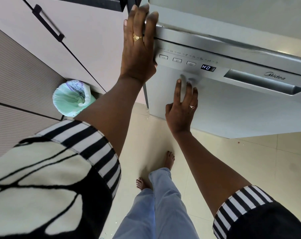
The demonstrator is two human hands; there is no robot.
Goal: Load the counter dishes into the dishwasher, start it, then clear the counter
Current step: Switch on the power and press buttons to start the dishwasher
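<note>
- Midea dishwasher: door closed, display lit, standing on the floor beside cabinets.
- left hand: flat, fingers straight, laid over the dishwasher's top left corner, grasping nothing.
- right hand: fingers straight, tips on the door front just below the buttons, grasping nothing.
- lined bin on the floor, left of the dishwasher.

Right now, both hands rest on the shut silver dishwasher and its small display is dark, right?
No: the head view shows the small digital display lit, with pale characters. The rest holds: the left hand lies on the top corner of the silver dishwasher and the right hand touches its shut door.
</note>
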